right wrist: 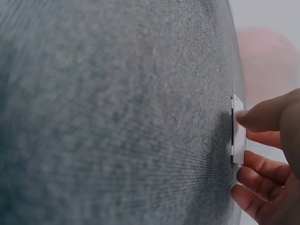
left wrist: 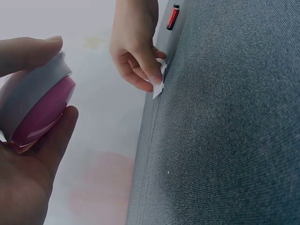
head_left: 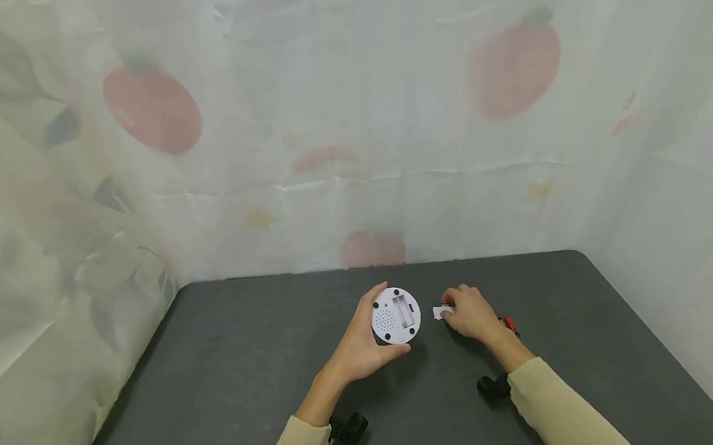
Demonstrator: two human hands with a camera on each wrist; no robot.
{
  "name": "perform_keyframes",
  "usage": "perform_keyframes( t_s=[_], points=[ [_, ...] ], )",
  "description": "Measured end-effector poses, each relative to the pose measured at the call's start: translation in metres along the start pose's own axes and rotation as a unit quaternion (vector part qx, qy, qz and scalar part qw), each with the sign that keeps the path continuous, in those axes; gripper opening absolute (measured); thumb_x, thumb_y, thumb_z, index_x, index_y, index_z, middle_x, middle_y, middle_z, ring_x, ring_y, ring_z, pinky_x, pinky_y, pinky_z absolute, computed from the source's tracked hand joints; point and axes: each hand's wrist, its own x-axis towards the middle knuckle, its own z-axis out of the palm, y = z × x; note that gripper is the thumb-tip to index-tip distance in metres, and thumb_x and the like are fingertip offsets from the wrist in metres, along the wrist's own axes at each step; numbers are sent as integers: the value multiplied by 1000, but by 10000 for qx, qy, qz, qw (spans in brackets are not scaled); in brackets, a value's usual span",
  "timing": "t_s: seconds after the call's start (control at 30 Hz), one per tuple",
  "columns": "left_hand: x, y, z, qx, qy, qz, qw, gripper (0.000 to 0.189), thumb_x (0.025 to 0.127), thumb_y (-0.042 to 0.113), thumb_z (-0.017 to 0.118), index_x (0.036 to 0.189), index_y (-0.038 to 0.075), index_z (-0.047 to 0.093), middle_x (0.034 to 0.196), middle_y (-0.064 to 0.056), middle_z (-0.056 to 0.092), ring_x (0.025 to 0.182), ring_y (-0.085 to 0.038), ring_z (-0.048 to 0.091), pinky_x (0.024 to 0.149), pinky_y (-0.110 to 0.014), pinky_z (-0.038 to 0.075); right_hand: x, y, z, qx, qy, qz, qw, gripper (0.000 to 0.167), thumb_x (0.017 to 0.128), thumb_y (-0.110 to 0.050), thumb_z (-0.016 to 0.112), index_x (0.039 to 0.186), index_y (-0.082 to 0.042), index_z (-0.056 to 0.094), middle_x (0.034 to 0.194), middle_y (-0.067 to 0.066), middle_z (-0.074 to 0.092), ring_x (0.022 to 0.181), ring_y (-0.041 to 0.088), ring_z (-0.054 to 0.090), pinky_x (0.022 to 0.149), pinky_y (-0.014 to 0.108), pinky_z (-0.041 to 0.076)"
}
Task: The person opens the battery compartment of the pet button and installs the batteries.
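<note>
Holding a round plastic device [head_left: 395, 316] by its rim, your left hand [head_left: 359, 345] has its thumb and fingers set wide on opposite sides of it, above the worktop [head_left: 236, 380], about midway between the left and right edges and towards the far edge. Its smooth white underside faces you, with black round dots near the rim and a cluster of small holes; the left wrist view shows a glossy pink body beyond the white part. Set into that underside is an oblong compartment [head_left: 403, 312], uncovered, with long parallel slots; it is too small to tell whether anything lies in them. To its right, your right hand [head_left: 473, 314] pinches a thin, flat, white plastic piece [head_left: 442, 312] between thumb and fingers, narrowly closed, low over the worktop; you cannot tell whether the piece touches it. A red and black lighter [left wrist: 173, 17] lies on the worktop's dark grey, finely woven-looking surface, nearer the right edge than your right hand is. Past the far edge hangs a pale, creased curtain [head_left: 383, 103] printed with red fruit.
</note>
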Motion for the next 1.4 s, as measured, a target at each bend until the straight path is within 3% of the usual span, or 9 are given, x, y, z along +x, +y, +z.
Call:
perform_keyframes(
  t_s=[0.3, 0.5, 0.7, 0.97, 1.4],
  points=[
    [0, 4, -1, 35, 6, 10, 10000, 110, 73, 19, 92, 159, 28, 24, 150, -3, 40, 129, -21, 46, 104, -49, 39, -9, 5, -6, -292, 199, -379, 9987, 22, 93, -25, 72, 106, -7, 72, 97, 6, 61, 92, 28, 54, 80, 47, 46],
    [0, 4, -3, 132, 28, 26, 9999, 110, 72, 19, 92, 159, 26, 25, 151, -4, 40, 129, -22, 46, 105, -49, 39, -19, 13, -15, -1094, 337, -982, 9886, 38, 95, -38, 70, 116, -6, 71, 116, 14, 65, 109, 37, 59, 91, 55, 47],
    [1, 3, -4, 191, 10, 68, 9998, 110, 73, 20, 92, 159, 27, 24, 150, -4, 40, 129, -22, 46, 105, -48, 40, -30, 26, -27, -1313, 152, -1223, 9837, 55, 95, -47, 69, 129, -4, 66, 130, 20, 61, 122, 42, 55, 98, 60, 43],
    [0, 3, -3, 135, -26, 48, 9999, 110, 73, 21, 92, 159, 31, 24, 151, -2, 40, 130, -21, 46, 105, -48, 40, -40, 48, -36, -1265, -79, -1190, 9848, 67, 94, -51, 67, 138, 0, 60, 140, 24, 55, 130, 45, 49, 103, 62, 38],
    [-1, 3, -1, 28, -39, 23, 10000, 110, 73, 20, 92, 159, 32, 25, 150, -1, 40, 129, -21, 46, 104, -49, 39, -62, 85, -52, -1001, -278, -940, 9901, 70, 95, -50, 67, 141, 2, 56, 143, 27, 51, 131, 49, 47, 101, 64, 39]
  ],
)
